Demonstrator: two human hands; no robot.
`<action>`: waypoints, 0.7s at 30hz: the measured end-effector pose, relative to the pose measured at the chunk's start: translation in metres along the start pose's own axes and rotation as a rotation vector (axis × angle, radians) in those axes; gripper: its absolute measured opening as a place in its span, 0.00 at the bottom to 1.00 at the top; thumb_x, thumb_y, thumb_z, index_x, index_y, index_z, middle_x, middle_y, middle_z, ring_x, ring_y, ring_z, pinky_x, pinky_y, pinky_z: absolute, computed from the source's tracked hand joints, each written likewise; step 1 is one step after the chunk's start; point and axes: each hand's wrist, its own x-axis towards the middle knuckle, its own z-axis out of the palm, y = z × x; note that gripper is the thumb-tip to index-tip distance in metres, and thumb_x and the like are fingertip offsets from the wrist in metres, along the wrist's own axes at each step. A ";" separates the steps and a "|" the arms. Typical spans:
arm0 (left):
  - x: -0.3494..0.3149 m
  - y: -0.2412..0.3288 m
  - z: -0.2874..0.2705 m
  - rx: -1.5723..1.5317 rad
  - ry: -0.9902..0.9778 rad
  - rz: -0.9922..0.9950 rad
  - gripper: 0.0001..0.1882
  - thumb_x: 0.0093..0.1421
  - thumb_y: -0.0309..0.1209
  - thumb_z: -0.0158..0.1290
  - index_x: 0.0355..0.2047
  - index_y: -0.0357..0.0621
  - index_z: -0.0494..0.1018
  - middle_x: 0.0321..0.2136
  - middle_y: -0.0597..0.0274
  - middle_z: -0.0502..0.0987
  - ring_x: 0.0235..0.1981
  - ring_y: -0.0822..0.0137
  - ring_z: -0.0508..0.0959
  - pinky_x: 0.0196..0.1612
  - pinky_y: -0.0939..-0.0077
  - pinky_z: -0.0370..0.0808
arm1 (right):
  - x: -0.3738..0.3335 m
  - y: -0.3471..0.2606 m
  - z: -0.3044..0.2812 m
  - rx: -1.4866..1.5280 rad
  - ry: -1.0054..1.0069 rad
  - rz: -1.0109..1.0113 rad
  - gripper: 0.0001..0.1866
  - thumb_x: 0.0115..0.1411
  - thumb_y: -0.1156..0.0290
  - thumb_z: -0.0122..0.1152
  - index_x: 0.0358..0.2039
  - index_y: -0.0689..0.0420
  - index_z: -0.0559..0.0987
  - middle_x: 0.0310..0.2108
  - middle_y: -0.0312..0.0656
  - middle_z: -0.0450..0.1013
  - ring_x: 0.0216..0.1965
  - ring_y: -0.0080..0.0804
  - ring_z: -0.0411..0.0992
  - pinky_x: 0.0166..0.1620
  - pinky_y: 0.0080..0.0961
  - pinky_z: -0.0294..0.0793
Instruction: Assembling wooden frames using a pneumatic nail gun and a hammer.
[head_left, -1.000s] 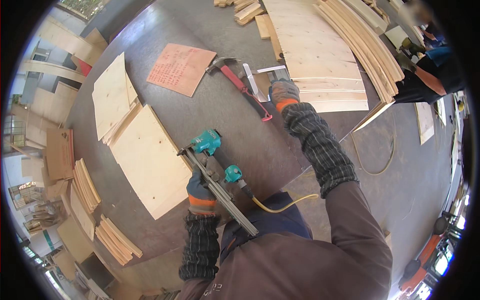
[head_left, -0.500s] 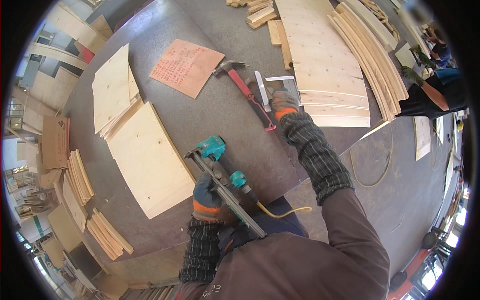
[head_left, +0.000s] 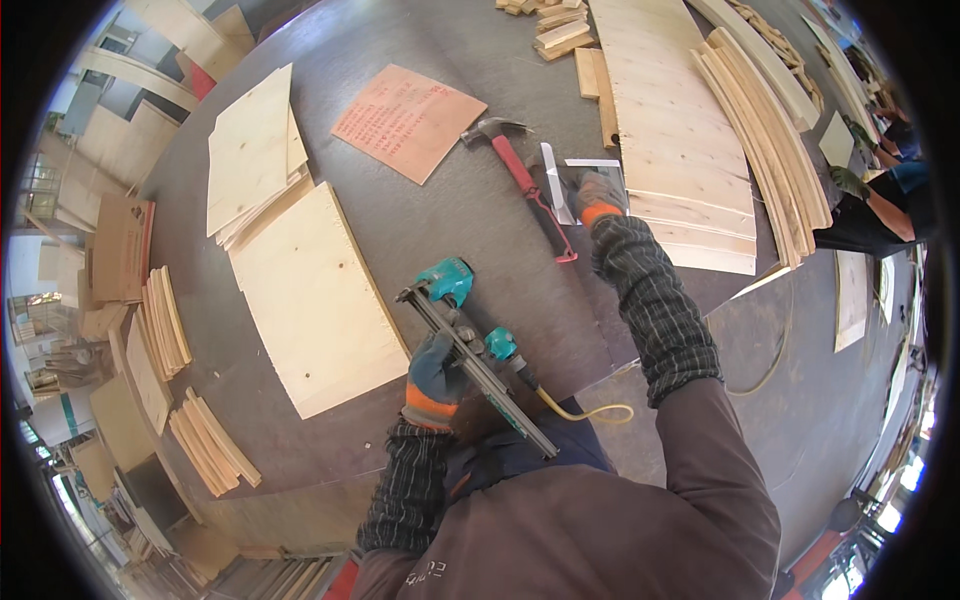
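Note:
A teal pneumatic nail gun (head_left: 448, 282) with a long grey magazine lies tilted across in front of my body. My left hand (head_left: 434, 385), gloved in grey and orange, is closed around the magazine. A yellow air hose (head_left: 592, 418) runs from the gun's handle. At the right, my gloved right hand (head_left: 600, 196) reaches into a small open white box (head_left: 553, 172). Its fingers are curled down and partly hidden, so what they grip cannot be made out. A claw hammer (head_left: 517, 168) with a red and black handle lies just left of the box.
Thin plywood panels (head_left: 315, 305) lie stacked at the left of the dark table (head_left: 520, 300). A brown card (head_left: 408, 122) with red handwriting lies beyond. Long panels (head_left: 680, 120) and bent strips (head_left: 765, 145) lie right, near another person's gloved hand (head_left: 848, 182). Wood strips (head_left: 212, 440) lie lower left.
The view has shifted slightly, so the table's things appear further right. My left hand still holds the nail gun, and my right hand stays in the white box.

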 end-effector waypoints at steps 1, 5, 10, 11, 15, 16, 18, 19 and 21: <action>0.000 0.000 0.000 -0.004 -0.008 -0.034 0.23 0.78 0.38 0.49 0.68 0.43 0.64 0.46 0.54 0.79 0.45 0.56 0.81 0.44 0.53 0.84 | -0.004 0.001 -0.002 -0.030 -0.029 -0.045 0.17 0.67 0.64 0.52 0.48 0.53 0.86 0.51 0.56 0.81 0.56 0.56 0.79 0.57 0.46 0.79; -0.002 0.000 -0.003 0.054 -0.022 -0.049 0.22 0.78 0.36 0.48 0.68 0.43 0.64 0.47 0.56 0.79 0.48 0.55 0.81 0.46 0.51 0.84 | -0.013 -0.004 -0.004 -0.131 -0.008 -0.015 0.15 0.65 0.66 0.54 0.44 0.53 0.87 0.50 0.54 0.82 0.54 0.53 0.80 0.55 0.45 0.80; -0.002 -0.001 -0.009 0.040 -0.042 -0.037 0.22 0.78 0.36 0.49 0.68 0.43 0.64 0.47 0.57 0.79 0.48 0.55 0.81 0.47 0.51 0.85 | -0.008 -0.003 -0.004 -0.099 0.004 -0.048 0.14 0.65 0.66 0.54 0.41 0.52 0.88 0.47 0.54 0.83 0.52 0.53 0.81 0.52 0.45 0.81; -0.003 -0.001 -0.009 0.062 -0.036 -0.033 0.22 0.77 0.36 0.49 0.67 0.43 0.64 0.47 0.57 0.79 0.49 0.55 0.81 0.47 0.52 0.84 | -0.007 -0.002 -0.002 -0.089 -0.038 -0.085 0.15 0.65 0.66 0.53 0.41 0.52 0.88 0.46 0.54 0.83 0.51 0.54 0.82 0.52 0.45 0.81; -0.005 -0.001 -0.002 0.052 -0.015 0.016 0.22 0.76 0.36 0.51 0.65 0.39 0.67 0.47 0.56 0.80 0.48 0.55 0.81 0.50 0.55 0.83 | -0.006 0.005 -0.004 -0.045 0.068 -0.165 0.15 0.66 0.63 0.54 0.43 0.52 0.88 0.44 0.53 0.83 0.49 0.55 0.82 0.52 0.48 0.81; -0.006 0.000 0.000 0.054 -0.047 -0.017 0.22 0.76 0.36 0.51 0.65 0.39 0.67 0.47 0.56 0.80 0.48 0.55 0.81 0.50 0.55 0.83 | -0.008 0.005 -0.007 -0.097 0.079 -0.098 0.15 0.66 0.63 0.54 0.43 0.52 0.88 0.44 0.53 0.83 0.49 0.55 0.82 0.52 0.48 0.81; -0.006 0.001 0.003 0.032 -0.114 0.034 0.23 0.75 0.32 0.53 0.66 0.38 0.66 0.49 0.55 0.80 0.50 0.56 0.81 0.52 0.56 0.82 | -0.018 0.002 -0.021 0.019 0.197 -0.178 0.16 0.68 0.59 0.56 0.44 0.53 0.88 0.44 0.54 0.84 0.49 0.56 0.82 0.53 0.49 0.80; -0.005 0.002 0.004 0.050 -0.077 -0.003 0.23 0.75 0.32 0.53 0.66 0.38 0.66 0.49 0.55 0.80 0.50 0.56 0.81 0.52 0.56 0.82 | -0.029 0.001 -0.032 0.020 0.300 -0.148 0.17 0.68 0.57 0.57 0.46 0.52 0.87 0.44 0.54 0.84 0.48 0.57 0.82 0.53 0.48 0.80; -0.003 0.004 0.004 0.097 -0.016 -0.030 0.26 0.73 0.27 0.55 0.68 0.38 0.64 0.51 0.55 0.79 0.53 0.56 0.81 0.56 0.58 0.81 | -0.054 -0.008 -0.065 0.110 0.221 -0.231 0.20 0.70 0.55 0.56 0.46 0.55 0.87 0.45 0.54 0.84 0.48 0.56 0.83 0.53 0.45 0.82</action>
